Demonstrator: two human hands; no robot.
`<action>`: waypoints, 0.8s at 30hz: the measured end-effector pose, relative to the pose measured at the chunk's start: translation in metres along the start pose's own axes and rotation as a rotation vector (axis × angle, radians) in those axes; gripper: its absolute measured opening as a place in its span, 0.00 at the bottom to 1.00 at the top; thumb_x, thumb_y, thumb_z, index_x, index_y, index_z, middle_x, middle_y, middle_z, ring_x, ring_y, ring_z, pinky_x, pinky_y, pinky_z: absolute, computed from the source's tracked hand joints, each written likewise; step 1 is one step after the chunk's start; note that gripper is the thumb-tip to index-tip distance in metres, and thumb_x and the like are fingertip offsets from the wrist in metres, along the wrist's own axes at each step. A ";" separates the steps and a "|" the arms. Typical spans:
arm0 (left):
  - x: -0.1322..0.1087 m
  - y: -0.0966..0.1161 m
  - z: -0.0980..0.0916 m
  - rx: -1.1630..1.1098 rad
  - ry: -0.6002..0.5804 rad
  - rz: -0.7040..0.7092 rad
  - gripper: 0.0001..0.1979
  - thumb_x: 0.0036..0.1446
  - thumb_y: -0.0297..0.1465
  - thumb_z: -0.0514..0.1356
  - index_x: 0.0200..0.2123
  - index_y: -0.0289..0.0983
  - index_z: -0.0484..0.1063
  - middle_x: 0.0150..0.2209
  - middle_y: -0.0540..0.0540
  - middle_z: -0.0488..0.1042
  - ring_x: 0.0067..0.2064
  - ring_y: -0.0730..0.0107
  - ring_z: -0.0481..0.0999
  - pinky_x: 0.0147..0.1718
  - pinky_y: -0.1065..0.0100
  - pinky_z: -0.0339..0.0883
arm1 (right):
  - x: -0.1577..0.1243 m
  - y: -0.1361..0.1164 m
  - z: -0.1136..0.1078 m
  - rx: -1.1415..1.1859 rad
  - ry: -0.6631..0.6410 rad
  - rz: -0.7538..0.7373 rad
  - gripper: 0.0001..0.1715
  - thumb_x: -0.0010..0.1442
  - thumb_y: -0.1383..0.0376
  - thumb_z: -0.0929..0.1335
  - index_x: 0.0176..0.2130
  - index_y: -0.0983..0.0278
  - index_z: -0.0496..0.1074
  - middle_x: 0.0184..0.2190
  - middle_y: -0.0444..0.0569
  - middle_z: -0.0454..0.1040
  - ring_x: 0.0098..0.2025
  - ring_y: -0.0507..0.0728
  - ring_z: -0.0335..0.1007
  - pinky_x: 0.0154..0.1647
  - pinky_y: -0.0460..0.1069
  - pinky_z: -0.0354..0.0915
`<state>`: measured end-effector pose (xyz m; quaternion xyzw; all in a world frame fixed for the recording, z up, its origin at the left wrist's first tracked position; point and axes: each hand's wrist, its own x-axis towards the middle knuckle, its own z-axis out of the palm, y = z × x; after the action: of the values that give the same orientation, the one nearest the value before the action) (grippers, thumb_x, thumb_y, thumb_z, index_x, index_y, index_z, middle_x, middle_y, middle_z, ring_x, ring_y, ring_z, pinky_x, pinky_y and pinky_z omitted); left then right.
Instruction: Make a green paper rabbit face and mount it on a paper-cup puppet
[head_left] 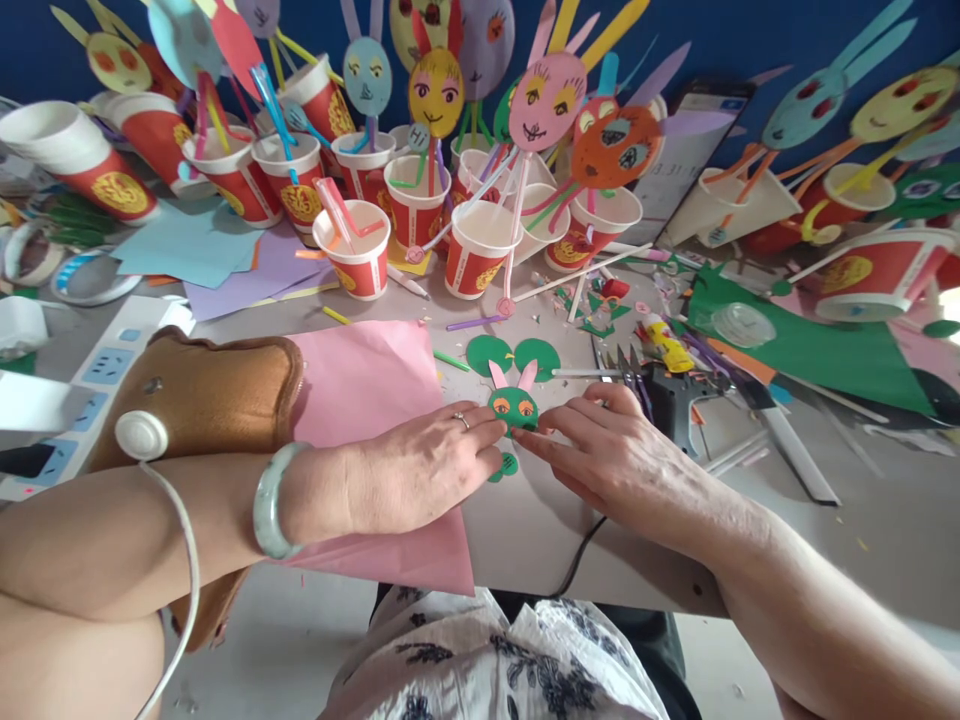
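A small green paper rabbit face lies on the table, with pink ears and orange eyes stuck on it. My left hand, wearing a ring, holds its lower left edge with the fingertips. From the other side, my right hand has its fingers at the lower right edge; the thumb is partly hidden. Just below the face sits a little green paper piece with dark writing. Two green paper circles lie behind the ears. Pink paper extends under my left hand and forearm.
Red paper cups with straw-legged paper figures line the back. Scissors, a glue gun, a yellow glue stick and a cutter knife lie at right. A brown warmer pouch and a power strip are at left.
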<state>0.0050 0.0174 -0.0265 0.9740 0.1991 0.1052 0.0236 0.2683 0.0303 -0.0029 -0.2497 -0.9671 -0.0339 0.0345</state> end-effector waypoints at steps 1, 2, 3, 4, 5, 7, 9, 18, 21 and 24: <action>0.000 0.000 0.000 0.001 -0.015 0.014 0.10 0.63 0.22 0.55 0.45 0.35 0.72 0.55 0.39 0.76 0.62 0.60 0.72 0.66 0.58 0.62 | 0.000 0.000 0.001 -0.006 0.001 0.002 0.18 0.70 0.72 0.61 0.50 0.63 0.77 0.34 0.50 0.75 0.35 0.56 0.67 0.47 0.56 0.56; 0.000 0.000 0.000 -0.003 -0.015 0.014 0.10 0.62 0.22 0.56 0.45 0.35 0.72 0.54 0.38 0.76 0.62 0.59 0.72 0.66 0.57 0.62 | 0.000 -0.001 0.001 -0.010 0.002 0.001 0.18 0.70 0.72 0.61 0.50 0.63 0.77 0.33 0.50 0.75 0.35 0.56 0.66 0.47 0.56 0.56; 0.001 -0.001 0.000 -0.007 -0.013 0.013 0.09 0.62 0.22 0.56 0.45 0.34 0.72 0.54 0.38 0.77 0.62 0.59 0.72 0.65 0.57 0.63 | 0.000 -0.001 0.001 -0.014 0.003 0.000 0.18 0.70 0.73 0.61 0.50 0.63 0.77 0.33 0.50 0.74 0.35 0.56 0.66 0.47 0.56 0.56; 0.001 0.000 0.000 -0.010 -0.009 0.013 0.08 0.62 0.22 0.56 0.44 0.34 0.72 0.54 0.37 0.77 0.62 0.58 0.72 0.65 0.56 0.63 | 0.000 -0.002 0.001 -0.016 0.002 -0.001 0.18 0.70 0.73 0.61 0.50 0.63 0.77 0.33 0.50 0.74 0.35 0.56 0.66 0.47 0.55 0.56; 0.002 0.000 -0.001 -0.013 -0.006 0.013 0.08 0.62 0.22 0.56 0.43 0.34 0.72 0.53 0.36 0.77 0.61 0.57 0.73 0.64 0.56 0.64 | 0.001 -0.003 0.001 -0.018 0.004 -0.002 0.18 0.69 0.74 0.61 0.49 0.64 0.77 0.33 0.50 0.74 0.35 0.56 0.66 0.46 0.55 0.56; 0.002 0.000 -0.002 -0.014 0.001 0.008 0.07 0.62 0.22 0.57 0.42 0.34 0.73 0.54 0.35 0.76 0.61 0.56 0.73 0.64 0.56 0.64 | 0.002 -0.005 0.000 -0.021 0.005 -0.001 0.18 0.69 0.74 0.61 0.49 0.65 0.78 0.33 0.51 0.74 0.35 0.56 0.66 0.46 0.55 0.57; 0.003 0.000 -0.003 -0.013 0.001 0.003 0.08 0.63 0.22 0.56 0.43 0.34 0.73 0.54 0.36 0.76 0.61 0.57 0.73 0.64 0.57 0.64 | 0.003 -0.006 -0.001 -0.024 0.007 0.000 0.18 0.69 0.74 0.61 0.49 0.66 0.78 0.33 0.51 0.74 0.35 0.56 0.66 0.45 0.55 0.57; 0.002 0.000 -0.002 -0.039 0.009 -0.006 0.08 0.64 0.22 0.55 0.43 0.35 0.73 0.56 0.38 0.76 0.64 0.59 0.70 0.67 0.58 0.61 | 0.006 -0.010 -0.003 -0.024 0.018 0.007 0.18 0.67 0.75 0.61 0.47 0.67 0.78 0.32 0.52 0.74 0.34 0.57 0.65 0.43 0.55 0.57; 0.002 0.000 -0.001 -0.044 0.000 -0.005 0.08 0.63 0.22 0.56 0.43 0.34 0.73 0.58 0.36 0.75 0.65 0.58 0.70 0.66 0.58 0.61 | 0.006 -0.011 -0.002 0.006 -0.005 0.033 0.18 0.67 0.75 0.61 0.47 0.67 0.77 0.32 0.51 0.74 0.34 0.57 0.66 0.43 0.55 0.57; 0.001 -0.001 0.001 -0.037 -0.033 -0.014 0.08 0.65 0.24 0.55 0.44 0.35 0.72 0.59 0.38 0.74 0.65 0.59 0.69 0.66 0.58 0.62 | 0.004 -0.007 -0.002 0.119 0.010 0.069 0.17 0.65 0.75 0.62 0.49 0.67 0.76 0.35 0.52 0.77 0.36 0.57 0.70 0.45 0.54 0.59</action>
<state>0.0058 0.0190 -0.0274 0.9737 0.2033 0.0927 0.0455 0.2613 0.0260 -0.0013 -0.2804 -0.9580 0.0237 0.0553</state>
